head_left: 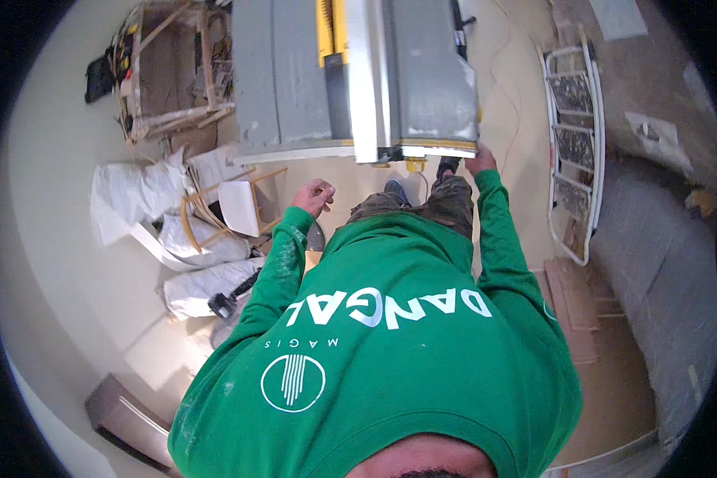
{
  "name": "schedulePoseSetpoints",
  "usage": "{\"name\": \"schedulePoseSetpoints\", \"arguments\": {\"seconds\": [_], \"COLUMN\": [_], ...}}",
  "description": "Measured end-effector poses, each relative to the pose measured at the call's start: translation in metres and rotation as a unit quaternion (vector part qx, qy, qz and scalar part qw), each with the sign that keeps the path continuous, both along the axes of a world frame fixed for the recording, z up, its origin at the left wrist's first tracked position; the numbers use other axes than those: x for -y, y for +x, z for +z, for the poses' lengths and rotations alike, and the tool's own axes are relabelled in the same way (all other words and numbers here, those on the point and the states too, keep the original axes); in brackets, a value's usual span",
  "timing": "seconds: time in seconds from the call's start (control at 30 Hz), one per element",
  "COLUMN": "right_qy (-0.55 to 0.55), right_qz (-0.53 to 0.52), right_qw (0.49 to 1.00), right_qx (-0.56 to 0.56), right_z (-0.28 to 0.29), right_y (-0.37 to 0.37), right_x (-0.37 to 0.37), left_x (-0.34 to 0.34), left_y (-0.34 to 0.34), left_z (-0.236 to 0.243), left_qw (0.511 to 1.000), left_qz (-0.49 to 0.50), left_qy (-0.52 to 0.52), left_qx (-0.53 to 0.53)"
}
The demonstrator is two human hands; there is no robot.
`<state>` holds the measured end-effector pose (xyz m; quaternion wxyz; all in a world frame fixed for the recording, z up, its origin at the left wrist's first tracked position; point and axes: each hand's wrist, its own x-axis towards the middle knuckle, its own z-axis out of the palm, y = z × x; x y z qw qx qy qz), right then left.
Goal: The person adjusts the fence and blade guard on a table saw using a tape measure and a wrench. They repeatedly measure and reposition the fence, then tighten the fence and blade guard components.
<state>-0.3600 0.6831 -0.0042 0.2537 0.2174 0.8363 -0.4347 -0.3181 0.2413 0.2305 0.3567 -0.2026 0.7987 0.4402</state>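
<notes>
At twelve o'clock stands the saw table, heavy, rigid, I judge; my right hand grips its near corner, fingers hidden, while my left hand hangs loosely curled, empty.

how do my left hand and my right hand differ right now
The left hand hangs free in the air with fingers curled, touching nothing; the right hand reaches out to the corner of the grey table saw. The left arm is bent, the right stretched forward. Both are bare, in green sleeves.

Bright, even light; sharp centre, fisheye-bent dark rim.
</notes>
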Motion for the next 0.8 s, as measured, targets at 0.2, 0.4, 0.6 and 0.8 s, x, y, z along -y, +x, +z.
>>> {"name": "schedulePoseSetpoints", "arguments": {"seconds": [0.2,0.4,0.6,0.8], "right_qy": [0.033,-0.1,-0.462,-0.372], "right_qz": [0.263,0.146,-0.2,-0.546], "right_qw": [0.956,0.97,0.851,0.743], "right_qx": [-0.126,-0.164,0.149,0.11], "right_z": [0.0,0.014,-0.029,0.03], "right_y": [0.052,0.068,0.04,0.018], "right_x": [0.078,0.198,0.184,-0.011], "left_x": [0.048,0.111,0.168,0.153], "left_y": [0.078,0.183,0.285,0.287], "left_z": [-0.021,-0.059,-0.056,-0.103], "left_qw": [0.998,0.991,0.967,0.964], "left_qz": [0.051,0.132,0.254,0.258], "left_qy": [0.012,0.028,0.018,0.061], "left_qx": [0.02,-0.027,0.002,0.018]}}
